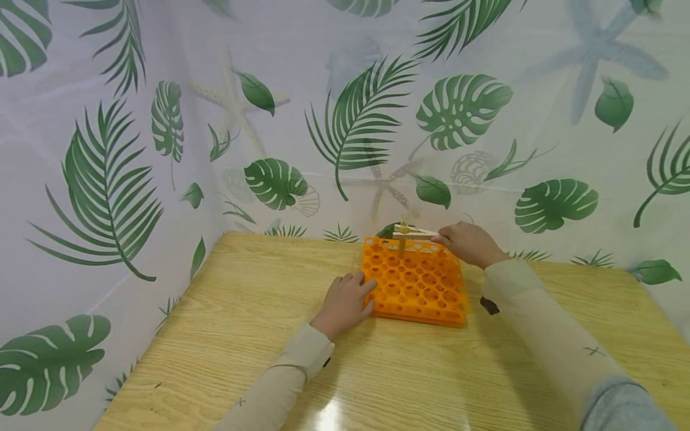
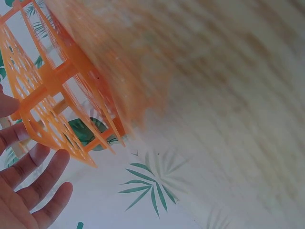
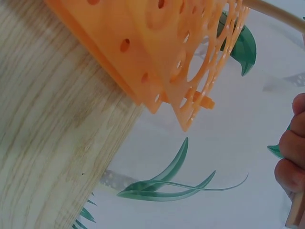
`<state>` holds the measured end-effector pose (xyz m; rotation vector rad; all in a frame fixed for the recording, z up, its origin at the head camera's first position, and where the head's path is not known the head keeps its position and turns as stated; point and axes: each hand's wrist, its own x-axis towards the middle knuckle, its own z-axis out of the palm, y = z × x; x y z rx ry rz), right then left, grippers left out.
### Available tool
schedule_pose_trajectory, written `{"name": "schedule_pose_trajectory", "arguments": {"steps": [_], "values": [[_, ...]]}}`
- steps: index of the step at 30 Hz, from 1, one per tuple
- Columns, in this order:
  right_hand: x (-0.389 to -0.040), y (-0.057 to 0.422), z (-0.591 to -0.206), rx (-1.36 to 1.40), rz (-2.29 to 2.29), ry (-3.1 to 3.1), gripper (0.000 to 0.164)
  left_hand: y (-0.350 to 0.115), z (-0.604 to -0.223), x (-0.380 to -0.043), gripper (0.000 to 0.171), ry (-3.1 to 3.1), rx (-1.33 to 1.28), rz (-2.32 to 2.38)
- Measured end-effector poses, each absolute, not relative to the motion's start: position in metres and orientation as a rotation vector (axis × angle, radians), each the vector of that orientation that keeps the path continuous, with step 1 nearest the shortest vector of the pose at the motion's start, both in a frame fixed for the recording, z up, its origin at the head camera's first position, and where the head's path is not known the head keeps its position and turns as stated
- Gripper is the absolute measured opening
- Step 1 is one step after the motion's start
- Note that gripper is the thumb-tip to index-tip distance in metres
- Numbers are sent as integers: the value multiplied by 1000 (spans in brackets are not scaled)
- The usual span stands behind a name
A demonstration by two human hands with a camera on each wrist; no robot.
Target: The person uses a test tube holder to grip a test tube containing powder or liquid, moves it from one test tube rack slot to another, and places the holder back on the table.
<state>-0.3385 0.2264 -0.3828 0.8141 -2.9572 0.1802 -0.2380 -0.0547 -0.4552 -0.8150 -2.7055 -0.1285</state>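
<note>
An orange test tube rack (image 1: 420, 312) with rows of round holes stands on the table. My left hand (image 1: 345, 304) holds its left edge between thumb and index finger; the other fingers (image 2: 45, 179) are spread beside it. With my right hand (image 1: 469, 242) I grip a wooden test tube clamp (image 1: 417, 236) behind the rack's right far corner. Its far end is round the upper part of a glass test tube (image 1: 402, 246) holding yellowish liquid. Upright, the tube is at the rack's back row; whether its bottom is inside a hole I cannot tell.
The wood-grain table (image 1: 259, 269) ends at a white wall cloth (image 1: 302, 137) printed with green leaves, close behind the rack. A second stretch of the same cloth (image 1: 32, 179) runs along the left. A small dark object (image 1: 489, 305) shows beneath the right wrist.
</note>
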Motion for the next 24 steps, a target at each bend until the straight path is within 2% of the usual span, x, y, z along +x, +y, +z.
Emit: {"name": "schedule_pose_trajectory", "arguments": {"steps": [24], "values": [[-341, 226, -363, 822, 149, -2950, 35, -53, -455, -237, 23, -2727, -803, -134]]}}
